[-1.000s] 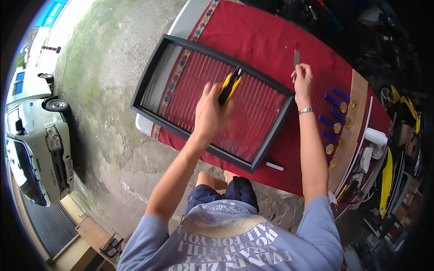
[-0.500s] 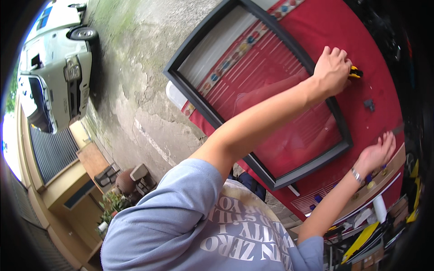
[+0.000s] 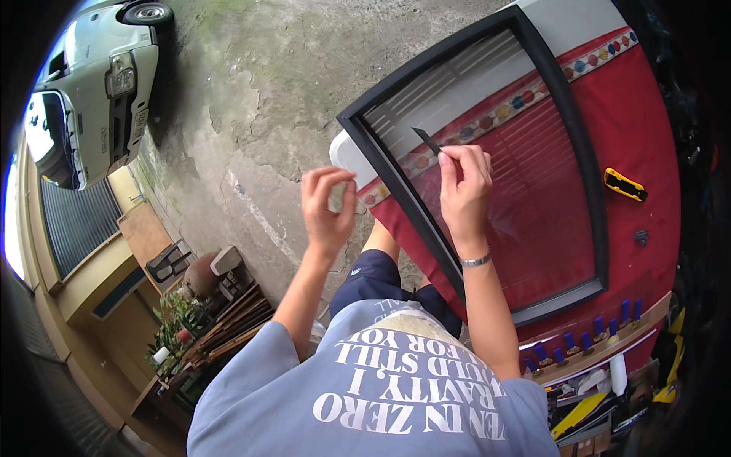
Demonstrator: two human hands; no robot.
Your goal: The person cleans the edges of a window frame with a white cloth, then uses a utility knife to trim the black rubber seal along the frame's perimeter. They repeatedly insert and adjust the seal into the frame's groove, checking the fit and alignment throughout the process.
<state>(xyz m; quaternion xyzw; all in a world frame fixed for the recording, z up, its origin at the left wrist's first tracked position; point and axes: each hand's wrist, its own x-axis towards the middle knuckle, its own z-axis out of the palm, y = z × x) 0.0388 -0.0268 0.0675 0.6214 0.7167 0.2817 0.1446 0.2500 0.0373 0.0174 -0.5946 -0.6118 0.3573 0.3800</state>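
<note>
- Our right hand (image 3: 464, 190) pinches a thin dark pointed blade (image 3: 426, 140) between thumb and fingertips, its tip slanting up and to the left (a metal bracelet sits at that wrist).
- The blade hovers over the lower left part of a large black rectangular frame with a clear pane (image 3: 560, 84); we cannot tell whether it touches the pane.
- Our left hand (image 3: 327, 207) is raised just beside the frame's corner, fingertips closed against the thumb; we cannot tell if anything small is held there.
- The frame lies on a table covered in red cloth with a patterned border (image 3: 647, 107).
- A yellow and black utility knife (image 3: 624, 184) rests on the cloth to the right of the frame, well apart from both hands.
- To the left, a white vehicle (image 3: 99, 84) stands on cracked concrete ground (image 3: 251, 114).
</note>
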